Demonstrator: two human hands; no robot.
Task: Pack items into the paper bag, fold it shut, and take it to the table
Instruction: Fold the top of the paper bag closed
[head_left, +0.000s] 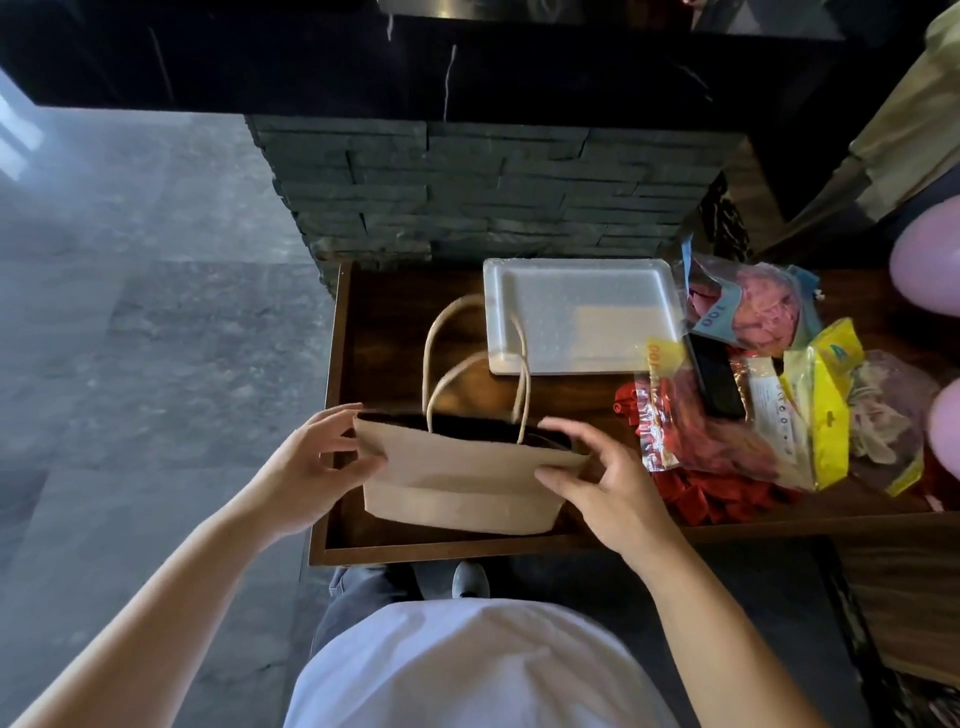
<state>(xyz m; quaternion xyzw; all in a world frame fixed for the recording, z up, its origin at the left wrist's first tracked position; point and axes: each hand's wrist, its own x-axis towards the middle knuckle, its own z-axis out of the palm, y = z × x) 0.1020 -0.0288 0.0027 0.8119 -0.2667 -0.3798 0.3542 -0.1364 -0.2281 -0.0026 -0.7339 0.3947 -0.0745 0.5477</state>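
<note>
A brown paper bag (457, 475) with two rope handles stands upright at the near left of a dark wooden counter (384, 332). Its mouth is open and dark inside. My left hand (317, 467) pinches the bag's left top corner. My right hand (597, 478) pinches the right top corner, thumb on the near face. To the right lie clear packets of balloons: a red one (691, 431), a pink one (758, 306) and a yellow-labelled one (826, 410). What the bag holds is hidden.
A white rectangular tray (576, 312) lies behind the bag. A black flat object (717, 379) rests on the packets. Inflated pink balloons (930, 260) hang at the right edge. A dark stone wall (467, 187) backs the counter; grey tiled floor (130, 312) lies left.
</note>
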